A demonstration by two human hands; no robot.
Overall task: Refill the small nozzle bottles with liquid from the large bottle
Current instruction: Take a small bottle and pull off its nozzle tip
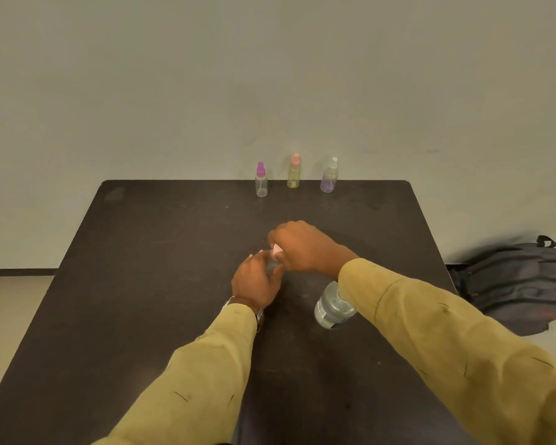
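Observation:
My left hand (256, 282) is wrapped around the clear body of a small nozzle bottle (272, 267) near the middle of the dark table (161, 284). My right hand (304, 247) grips that bottle's pale pink nozzle cap (276, 250) from above. The large clear bottle (332, 307) stands upright just right of my hands, its top hidden behind my right forearm. Three more small bottles stand along the far edge: a clear one with a magenta cap (261, 180), a yellow one with an orange cap (294, 171) and a purple-tinted one with a white cap (330, 176).
A dark grey backpack (520, 284) lies on the floor to the right of the table. A plain wall rises directly behind the table's far edge.

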